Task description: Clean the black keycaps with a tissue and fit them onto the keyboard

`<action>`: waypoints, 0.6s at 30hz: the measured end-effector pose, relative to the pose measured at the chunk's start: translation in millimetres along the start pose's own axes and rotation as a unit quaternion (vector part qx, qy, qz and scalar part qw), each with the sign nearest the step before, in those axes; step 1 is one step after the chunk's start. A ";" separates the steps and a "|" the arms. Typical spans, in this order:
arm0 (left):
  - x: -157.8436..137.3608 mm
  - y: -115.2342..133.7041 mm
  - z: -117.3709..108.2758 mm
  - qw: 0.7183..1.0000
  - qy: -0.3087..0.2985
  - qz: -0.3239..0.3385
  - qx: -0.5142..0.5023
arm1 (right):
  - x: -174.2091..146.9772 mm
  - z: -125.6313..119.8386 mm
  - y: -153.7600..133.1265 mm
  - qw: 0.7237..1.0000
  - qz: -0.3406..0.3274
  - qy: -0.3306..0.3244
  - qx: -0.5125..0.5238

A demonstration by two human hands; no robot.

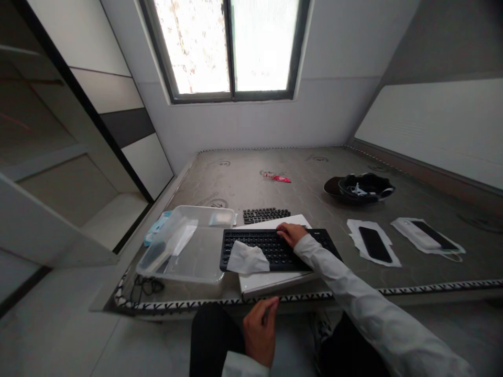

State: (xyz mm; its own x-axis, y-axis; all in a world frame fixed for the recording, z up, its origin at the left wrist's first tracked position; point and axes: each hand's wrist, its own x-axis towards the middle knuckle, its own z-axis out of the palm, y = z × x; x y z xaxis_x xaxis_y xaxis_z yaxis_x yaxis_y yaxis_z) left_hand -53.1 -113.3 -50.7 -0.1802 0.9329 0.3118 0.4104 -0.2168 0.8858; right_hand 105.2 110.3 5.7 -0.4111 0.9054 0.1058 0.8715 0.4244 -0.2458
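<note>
A black keyboard (pixel 283 262) lies across a white box (pixel 271 283) near the mattress's front edge. My right hand (pixel 291 234) rests over the keyboard's upper middle, fingers bent and drawn together at the keys; anything small between the fingertips is hidden. A crumpled white tissue (pixel 248 257) covers part of the keyboard's left half. In front of the box, by my knee, is my left hand (pixel 260 330), its fingers curled in toward the thumb; I cannot make out what they hold, if anything. Behind the box several loose black keycaps (pixel 266 214) lie grouped in rows.
To the left stands a clear plastic bin (pixel 188 275) with white items inside, a blue packet (pixel 156 229) beside it and a black cable (pixel 147 285) in front. On the right are a cap (pixel 357 188), a phone (pixel 375 244) and a power bank (pixel 420 234). A red wrapper (pixel 279 178) lies farther back.
</note>
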 end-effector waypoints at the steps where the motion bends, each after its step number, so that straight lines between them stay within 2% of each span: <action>1: -0.1 -0.8 -0.3 1.000 0.002 -0.001 0.001 | 6.7 0.4 -1.4 1.000 0.001 -0.015 -0.024; 10: -3.0 -6.9 -2.0 0.999 -0.008 -0.033 0.000 | 20.5 5.7 -6.1 0.991 -0.005 -0.097 -0.094; 18: -4.1 -5.5 0.7 1.000 -0.006 -0.029 0.004 | 25.0 -0.8 -6.6 0.984 -0.002 -0.123 -0.130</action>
State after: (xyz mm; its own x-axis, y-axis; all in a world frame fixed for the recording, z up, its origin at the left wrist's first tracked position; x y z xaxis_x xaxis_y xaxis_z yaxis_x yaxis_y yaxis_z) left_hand -54.0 -115.7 -57.0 -0.1930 0.9471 0.2566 0.4061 -0.1610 0.8995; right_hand 89.4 130.1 10.7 -0.4382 0.8883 -0.1372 0.8960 0.4439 0.0125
